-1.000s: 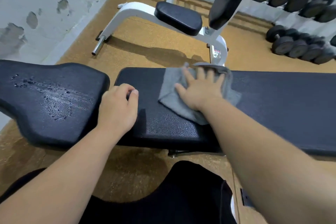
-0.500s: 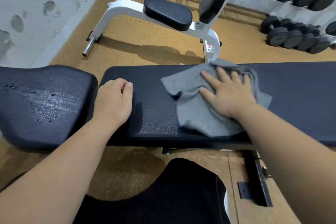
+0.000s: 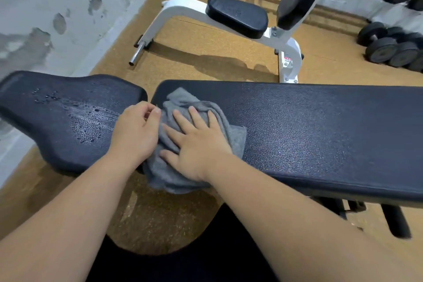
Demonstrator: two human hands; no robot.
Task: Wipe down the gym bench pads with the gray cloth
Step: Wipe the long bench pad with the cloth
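Under the flat, spread right hand (image 3: pixel 196 149), gray cloth (image 3: pixel 167 174) bunched on bench pad (image 3: pixel 320 133)

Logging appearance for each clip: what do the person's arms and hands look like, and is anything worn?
The left forearm and right forearm are bare to the frame edge, with no sleeves showing. The left hand and right hand wear no gloves, rings, watch or wristband. Black clothing shows between the arms.

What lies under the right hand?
The gray cloth, bunched on one end of the long pad; the right hand presses flat on it. The pad beneath the cloth is covered and cannot be seen.
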